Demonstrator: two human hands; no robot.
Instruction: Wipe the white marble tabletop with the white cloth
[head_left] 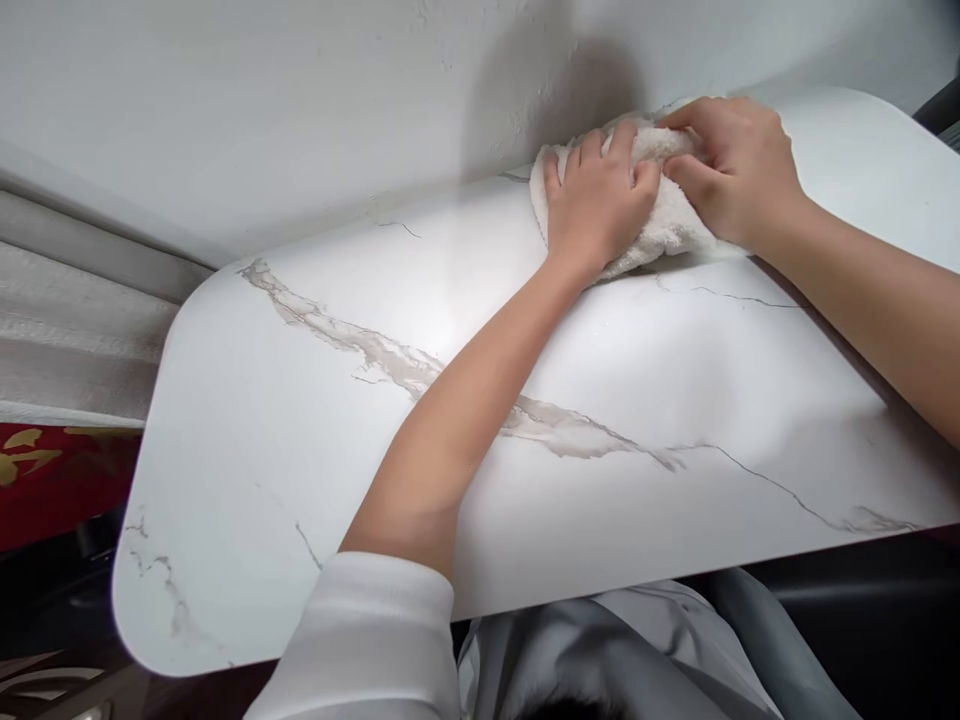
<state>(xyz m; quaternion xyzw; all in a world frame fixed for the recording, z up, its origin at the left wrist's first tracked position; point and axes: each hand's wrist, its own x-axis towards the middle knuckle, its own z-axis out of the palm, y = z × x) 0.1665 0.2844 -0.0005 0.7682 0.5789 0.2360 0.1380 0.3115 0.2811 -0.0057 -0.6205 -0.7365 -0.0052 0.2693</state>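
"Over at nine o'clock, one bank of pale folded fabric (75, 310), and just under it, between eight and nine, one red piece (67, 490) with gold patterning!"

"Moving right, one tabletop (255, 430), white with grey-brown veins, rounded at the corners, and one wall (300, 100) behind it. Where's the cloth?"

"Between one and two o'clock, near the far edge: one white cloth (679, 225), bunched under two hands. First the left hand (600, 200), palm down, fingers spread flat on top, pressing rather than gripping."

"And the right hand (739, 175)?"

"Two o'clock, fingers and thumb curled in on the cloth's right part. Looks like a narrow hold, though the farther fingers can't be made out. Past it, one dark object (946, 108) at the border, too cropped to name."

"How far along?"

"Cloth down, both hands on it: that part's done, and the work looks well under way. Whether the long stretch toward nine o'clock is finished or left, nobody can tell; the surface shows no sign either way."
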